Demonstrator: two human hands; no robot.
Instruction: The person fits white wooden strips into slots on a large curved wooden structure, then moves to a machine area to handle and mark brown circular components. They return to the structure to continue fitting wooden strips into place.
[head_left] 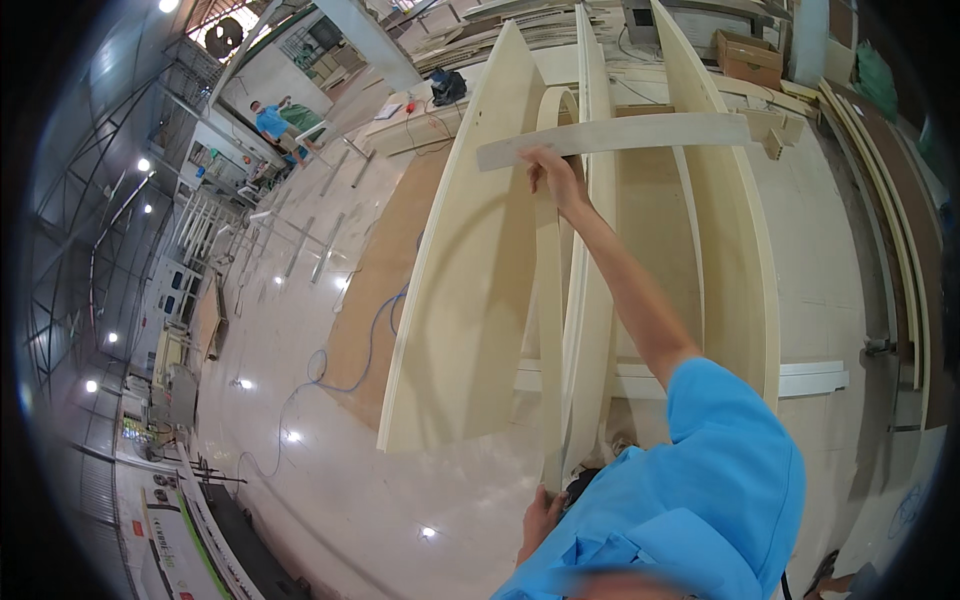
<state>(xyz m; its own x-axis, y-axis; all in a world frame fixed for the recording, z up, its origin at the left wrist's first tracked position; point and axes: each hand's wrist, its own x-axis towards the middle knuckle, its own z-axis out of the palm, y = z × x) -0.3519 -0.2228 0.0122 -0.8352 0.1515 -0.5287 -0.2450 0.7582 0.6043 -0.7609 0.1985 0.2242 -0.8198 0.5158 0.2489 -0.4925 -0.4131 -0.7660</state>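
Note:
A long, thin, pale strip runs lengthwise beside the middle upright panel and bends over in a loop at its far end. My right hand reaches far forward, its fingers curled round the strip close to the loop. Its fingertips lie against a whitish, slightly curved board that crosses the tops of the panels. Low in the view, my left hand is closed on the near end of the same strip. Cream panels stand on either side, one left and one right.
White bars lie under the panels. A blue hose winds over the floor at left, near brown sheeting. Long boards lean along the right side. A cardboard box sits at the back. Another person is far left.

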